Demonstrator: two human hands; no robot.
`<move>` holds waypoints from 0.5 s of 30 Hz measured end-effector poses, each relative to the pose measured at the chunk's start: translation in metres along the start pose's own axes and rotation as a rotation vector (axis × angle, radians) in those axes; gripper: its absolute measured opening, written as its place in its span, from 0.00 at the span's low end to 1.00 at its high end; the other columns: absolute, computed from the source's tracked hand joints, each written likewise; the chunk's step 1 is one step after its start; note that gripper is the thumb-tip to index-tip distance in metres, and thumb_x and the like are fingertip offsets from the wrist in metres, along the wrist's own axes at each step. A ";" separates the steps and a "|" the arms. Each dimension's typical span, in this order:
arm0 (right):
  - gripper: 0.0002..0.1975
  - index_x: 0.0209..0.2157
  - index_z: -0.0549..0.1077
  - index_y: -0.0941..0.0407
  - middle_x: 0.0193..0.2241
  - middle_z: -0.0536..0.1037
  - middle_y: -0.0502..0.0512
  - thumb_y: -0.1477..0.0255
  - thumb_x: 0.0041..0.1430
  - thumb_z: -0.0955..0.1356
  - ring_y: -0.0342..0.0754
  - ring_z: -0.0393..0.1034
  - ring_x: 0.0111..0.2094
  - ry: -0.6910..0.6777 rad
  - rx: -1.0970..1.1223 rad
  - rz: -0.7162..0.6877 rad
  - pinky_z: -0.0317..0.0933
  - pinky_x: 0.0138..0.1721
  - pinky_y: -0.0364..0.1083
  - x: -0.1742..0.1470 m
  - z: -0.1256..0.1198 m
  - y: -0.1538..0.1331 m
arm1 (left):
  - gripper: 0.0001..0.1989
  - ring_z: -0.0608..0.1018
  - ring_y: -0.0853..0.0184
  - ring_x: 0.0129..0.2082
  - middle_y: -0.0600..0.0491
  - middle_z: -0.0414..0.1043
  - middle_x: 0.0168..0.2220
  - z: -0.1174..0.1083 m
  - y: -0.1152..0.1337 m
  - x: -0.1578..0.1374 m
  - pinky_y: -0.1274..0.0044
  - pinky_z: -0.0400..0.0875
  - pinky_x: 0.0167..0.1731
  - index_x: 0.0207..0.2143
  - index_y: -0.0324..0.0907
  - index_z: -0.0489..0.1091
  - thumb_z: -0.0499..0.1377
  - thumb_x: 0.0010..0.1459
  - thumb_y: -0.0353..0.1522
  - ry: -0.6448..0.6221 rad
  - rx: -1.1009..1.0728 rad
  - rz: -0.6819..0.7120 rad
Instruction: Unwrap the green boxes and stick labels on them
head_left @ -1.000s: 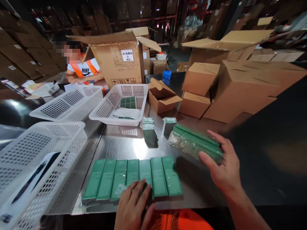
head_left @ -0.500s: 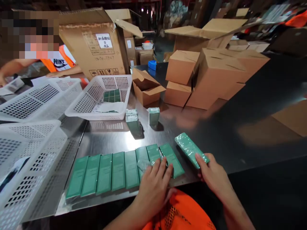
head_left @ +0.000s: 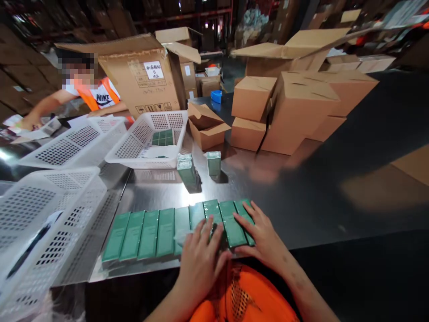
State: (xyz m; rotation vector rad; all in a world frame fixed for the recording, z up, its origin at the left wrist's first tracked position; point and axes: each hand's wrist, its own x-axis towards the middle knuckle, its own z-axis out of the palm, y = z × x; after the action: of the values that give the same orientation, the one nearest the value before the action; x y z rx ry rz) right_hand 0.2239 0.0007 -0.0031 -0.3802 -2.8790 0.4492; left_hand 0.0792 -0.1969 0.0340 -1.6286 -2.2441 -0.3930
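Note:
A row of several green boxes (head_left: pixel 165 230) in shiny wrap lies side by side along the near edge of the metal table. My left hand (head_left: pixel 203 252) rests on the boxes right of the row's middle, fingers stretched and apart. By its fingertips is a crumpled bit of clear film (head_left: pixel 182 236). My right hand (head_left: pixel 264 232) lies with spread fingers over the green box (head_left: pixel 244 211) at the right end, partly covering it; its index finger reaches onto the neighbouring box. Farther back stand small wrapped green packs (head_left: pixel 187 172) and a single wrapped green pack (head_left: pixel 213 164).
White perforated baskets (head_left: pixel 114 154) stand at the left, one holding green boxes (head_left: pixel 162 137). An opened small carton (head_left: pixel 209 134) and stacked brown cartons (head_left: pixel 298 116) are behind. A large carton (head_left: pixel 144 89) stands near a co-worker in an orange vest (head_left: pixel 109 87). A blue object (head_left: pixel 216 96) lies farther back.
My right hand has moved left and set its green box down at the row's right end; its fingers are now spread. My left hand has shifted slightly left along the row.

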 end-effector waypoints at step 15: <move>0.42 0.66 0.62 0.44 0.68 0.54 0.59 0.43 0.55 0.73 0.78 0.41 0.67 -0.071 -0.167 -0.142 0.44 0.57 0.80 0.027 -0.003 -0.038 | 0.29 0.76 0.48 0.55 0.37 0.78 0.51 -0.033 -0.178 -0.122 0.65 0.69 0.55 0.50 0.33 0.75 0.47 0.63 0.45 -0.080 -0.020 -1.151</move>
State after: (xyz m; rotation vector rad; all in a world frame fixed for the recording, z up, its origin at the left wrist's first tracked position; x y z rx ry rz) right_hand 0.1905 -0.0256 0.0164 -0.1862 -2.9961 0.2027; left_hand -0.0519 -0.3699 0.0075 -0.1773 -3.0138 -0.5977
